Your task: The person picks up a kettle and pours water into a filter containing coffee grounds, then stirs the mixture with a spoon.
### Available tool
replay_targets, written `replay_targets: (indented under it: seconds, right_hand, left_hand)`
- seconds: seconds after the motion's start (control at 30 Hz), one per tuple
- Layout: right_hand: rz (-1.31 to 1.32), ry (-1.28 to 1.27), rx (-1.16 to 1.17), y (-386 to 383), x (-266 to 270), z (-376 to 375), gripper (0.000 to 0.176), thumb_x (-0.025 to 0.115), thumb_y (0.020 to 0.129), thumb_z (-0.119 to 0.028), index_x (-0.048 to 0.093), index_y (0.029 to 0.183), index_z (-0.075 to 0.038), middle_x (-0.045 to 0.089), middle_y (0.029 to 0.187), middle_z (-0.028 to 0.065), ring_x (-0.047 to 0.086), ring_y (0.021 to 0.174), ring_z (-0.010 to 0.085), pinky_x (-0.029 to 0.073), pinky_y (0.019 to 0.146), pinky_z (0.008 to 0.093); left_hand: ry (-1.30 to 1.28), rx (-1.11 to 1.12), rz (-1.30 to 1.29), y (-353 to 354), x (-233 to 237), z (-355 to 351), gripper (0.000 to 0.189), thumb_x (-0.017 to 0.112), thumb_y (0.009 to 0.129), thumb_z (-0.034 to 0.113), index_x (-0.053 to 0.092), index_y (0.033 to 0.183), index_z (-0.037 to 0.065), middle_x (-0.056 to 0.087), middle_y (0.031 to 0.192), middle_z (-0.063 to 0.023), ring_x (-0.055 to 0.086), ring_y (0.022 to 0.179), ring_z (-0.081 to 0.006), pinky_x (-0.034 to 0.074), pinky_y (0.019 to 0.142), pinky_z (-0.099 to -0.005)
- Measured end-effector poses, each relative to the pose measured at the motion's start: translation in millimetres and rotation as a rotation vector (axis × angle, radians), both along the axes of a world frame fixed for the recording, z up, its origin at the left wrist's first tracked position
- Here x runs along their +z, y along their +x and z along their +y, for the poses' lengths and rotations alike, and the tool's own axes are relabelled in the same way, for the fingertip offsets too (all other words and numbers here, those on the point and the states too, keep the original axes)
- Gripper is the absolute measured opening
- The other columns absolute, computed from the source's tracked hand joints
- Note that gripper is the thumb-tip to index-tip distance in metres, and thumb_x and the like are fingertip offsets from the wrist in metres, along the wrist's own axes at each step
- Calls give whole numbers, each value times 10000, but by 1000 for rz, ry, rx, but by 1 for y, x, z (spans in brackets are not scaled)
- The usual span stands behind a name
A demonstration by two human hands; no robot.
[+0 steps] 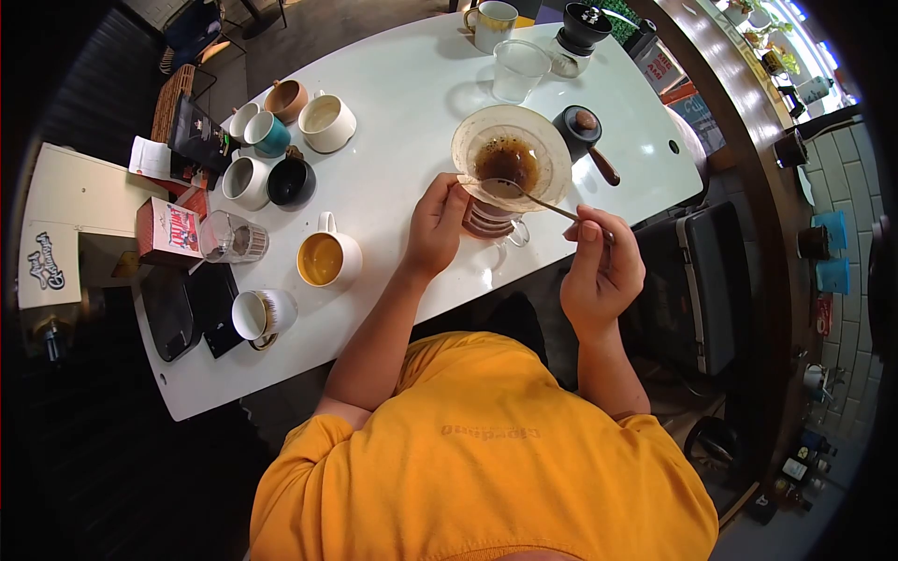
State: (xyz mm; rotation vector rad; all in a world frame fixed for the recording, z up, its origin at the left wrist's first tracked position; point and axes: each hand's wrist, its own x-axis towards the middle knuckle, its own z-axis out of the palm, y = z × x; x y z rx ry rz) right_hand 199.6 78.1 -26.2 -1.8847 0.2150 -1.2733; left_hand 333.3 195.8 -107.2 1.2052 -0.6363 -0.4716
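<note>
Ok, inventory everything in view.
Table: 1, white, centre
Coffee filter: 1, cream, atop server
Glass server: 1, clear, beneath
Spoon: 1, metallic, over filter
Wooden-handled pot: 1, dark, beside filter
Coffee grinder: 1, black, far end
Plastic cup: 1, clear, beside grinder
Clustered cups: 6, white/teal/brown/black, left
Mugs: 3, mostly white, apart
Tumbler: 1, clear, beside box
Box: 1, red/white, left
Rest: too dark or small
Shirt: 1, yellow, bottom
Left hand: 1, filter rim
Right hand: 1, holding spoon

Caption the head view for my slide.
Right hand holds a spoon over a coffee-stained filter, left hand at its rim.
</note>
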Motion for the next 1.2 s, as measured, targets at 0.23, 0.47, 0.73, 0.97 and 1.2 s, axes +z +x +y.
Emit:
replay_targets:
  seconds: [0.23, 0.47, 0.73, 0.97, 1.2]
  right_hand:
    - [64, -31, 6, 7, 0, 4, 118, 591, 842, 62, 634, 952, 53, 652, 799, 136, 647, 667, 167, 501, 618, 239]
    - [99, -71, -47, 10, -3, -1, 114, 605, 836, 55, 641, 943, 43, 652, 779, 122, 648, 662, 161, 497, 616, 234]
    - [161, -112, -113, 10, 4, -10, 92, 601, 849, 34, 640, 932, 44, 654, 785, 125, 642, 650, 148, 496, 599, 234]
    - [49, -118, -128, 10, 1, -15, 98, 579, 858, 46, 630, 940, 55, 657, 824, 130, 643, 669, 157, 507, 618, 240]
    - [42, -100, -163, 12, 0, -19, 110, 564, 866, 52, 628, 955, 58, 656, 823, 120, 641, 678, 147, 508, 633, 240]
  left_hand:
    - [-3, -2, 8, -1, 3, 0, 247, 375, 1013, 246, 511, 978, 43, 458, 767, 21, 402, 707, -66, 360, 657, -209]
    - [-11, -7, 8, 0, -1, 0, 246, 375, 1012, 244, 511, 986, 40, 455, 770, 21, 401, 711, -67, 361, 661, -211]
    - [-9, -13, 20, 0, -1, 0, 246, 374, 1012, 242, 508, 979, 38, 454, 774, 18, 401, 714, -69, 363, 668, -211]
    - [-7, -5, 23, -1, 3, 0, 249, 377, 1012, 246, 507, 980, 35, 451, 772, 18, 401, 712, -70, 365, 670, -211]
    - [-12, -6, 26, -1, 4, -1, 250, 375, 1013, 243, 509, 982, 34, 451, 775, 18, 401, 717, -71, 366, 678, -212]
